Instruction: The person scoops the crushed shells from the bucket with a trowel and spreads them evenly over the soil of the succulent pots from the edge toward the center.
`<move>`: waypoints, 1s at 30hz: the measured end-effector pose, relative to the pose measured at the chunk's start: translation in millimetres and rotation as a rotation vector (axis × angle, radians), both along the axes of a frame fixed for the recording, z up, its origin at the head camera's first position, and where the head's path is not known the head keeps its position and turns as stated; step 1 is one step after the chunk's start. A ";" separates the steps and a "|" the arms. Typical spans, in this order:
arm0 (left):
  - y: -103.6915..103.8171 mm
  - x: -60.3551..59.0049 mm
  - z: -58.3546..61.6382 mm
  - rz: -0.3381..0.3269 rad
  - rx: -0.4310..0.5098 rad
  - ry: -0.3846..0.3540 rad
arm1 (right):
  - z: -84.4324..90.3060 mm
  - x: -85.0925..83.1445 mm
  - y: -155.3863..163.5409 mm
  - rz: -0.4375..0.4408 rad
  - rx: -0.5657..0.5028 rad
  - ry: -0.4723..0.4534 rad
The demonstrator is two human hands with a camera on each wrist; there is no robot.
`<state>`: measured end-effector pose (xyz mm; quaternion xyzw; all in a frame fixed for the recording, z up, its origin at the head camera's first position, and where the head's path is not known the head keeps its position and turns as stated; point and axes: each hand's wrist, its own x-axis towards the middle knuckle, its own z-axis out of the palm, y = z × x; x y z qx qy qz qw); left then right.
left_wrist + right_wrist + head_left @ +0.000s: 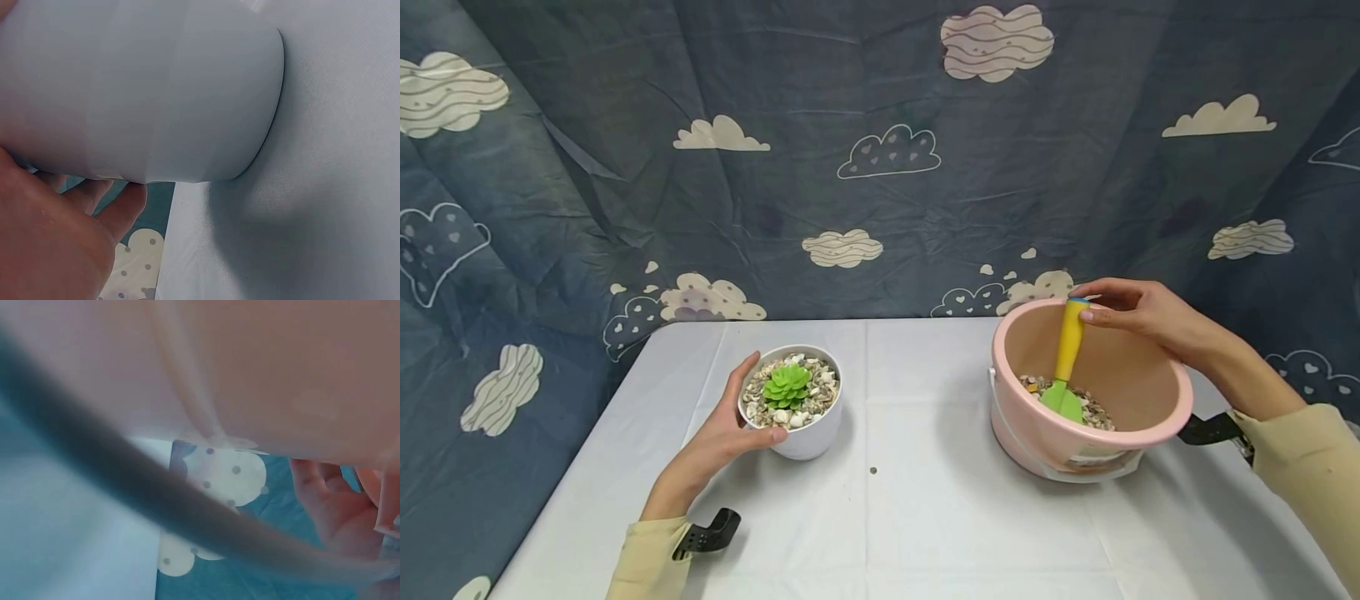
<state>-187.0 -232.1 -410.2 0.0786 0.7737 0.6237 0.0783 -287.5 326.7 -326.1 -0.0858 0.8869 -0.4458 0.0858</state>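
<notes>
Head view: our right hand point(1138, 312) is pinching the yellow trowel handle point(1070, 342); its long axis is standing near upright, green blade point(1062, 402) pointing down into pebbles in the pink bucket point(1157, 417).
Head view, left: our left hand point(724, 425) is curling round the white pot point(808, 437) on the table point(925, 517).
Left wrist view: we are seeing only the pot's wall point(156, 94); its rim is cut off.
Right wrist view: we are making out a blurred bucket wall point(281, 369); the trowel is hidden.

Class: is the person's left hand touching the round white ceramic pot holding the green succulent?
Touching. The head view shows the left hand cupped against the white pot; the left wrist view confirms it.

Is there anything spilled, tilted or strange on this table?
The pink bucket leans, tipped toward the camera. No pebbles lie on the table. The white pot stands upright in the left hand; the right hand pinches the scoop.
</notes>
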 end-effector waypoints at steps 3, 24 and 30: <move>0.1 -0.5 -0.4 0.001 0.001 0.000 | -0.8 -0.6 0.8 0.008 -0.008 -0.021; -5.7 -7.5 -3.5 -0.049 0.017 0.090 | -7.8 16.0 17.6 0.000 -0.026 0.054; -14.7 -3.4 13.6 0.005 -0.079 0.194 | 9.3 42.6 1.0 -0.082 0.209 0.268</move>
